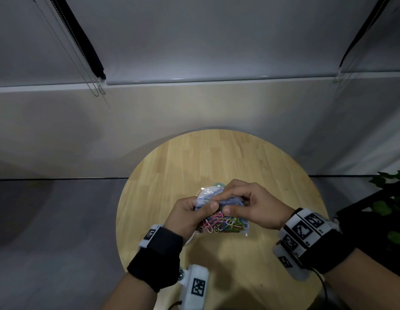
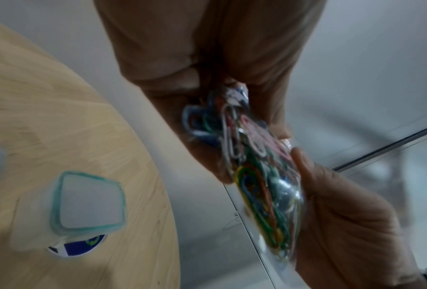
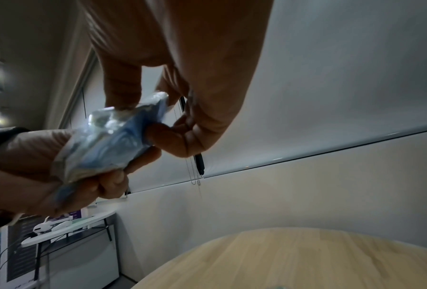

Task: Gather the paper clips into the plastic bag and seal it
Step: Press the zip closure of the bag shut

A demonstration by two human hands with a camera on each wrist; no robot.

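A clear plastic bag (image 1: 225,223) full of coloured paper clips (image 1: 216,221) hangs a little above the round wooden table (image 1: 216,157). My left hand (image 1: 201,209) grips the bag's left side, thumb on top. My right hand (image 1: 223,203) pinches the crumpled, blue-printed top of the bag between thumb and fingers. In the left wrist view the paper clips (image 2: 261,185) lie packed in the bag against my left palm (image 2: 343,224). The right wrist view shows the bag's bunched top (image 3: 113,140) between my right fingertips (image 3: 162,138) and my left hand (image 3: 34,176). Whether the opening is sealed stays hidden.
A small clear box with a teal rim (image 2: 88,203) stands on the table under the hands, its edge just visible in the head view (image 1: 219,184). A round blue-and-white label (image 2: 78,248) lies beside it. A leafy plant (image 1: 391,198) stands off the table's right edge.
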